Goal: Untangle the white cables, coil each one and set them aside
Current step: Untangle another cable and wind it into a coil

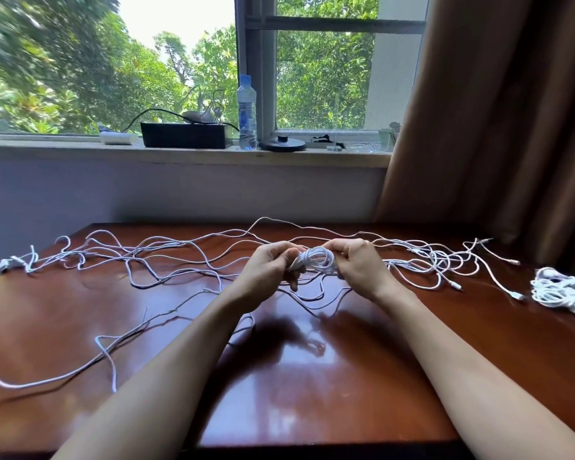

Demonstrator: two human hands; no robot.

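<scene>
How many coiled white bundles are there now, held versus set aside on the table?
Coil held between left hand and right hand: 1
Bundle set aside at far right: 1
Total: 2
Loose cables are too tangled to count.

No text, brand, number or sign can be read from this position. The only printed surface is the blue label on the clear water bottle standing on the windowsill. Its print is too small and blurred to make out.
</scene>
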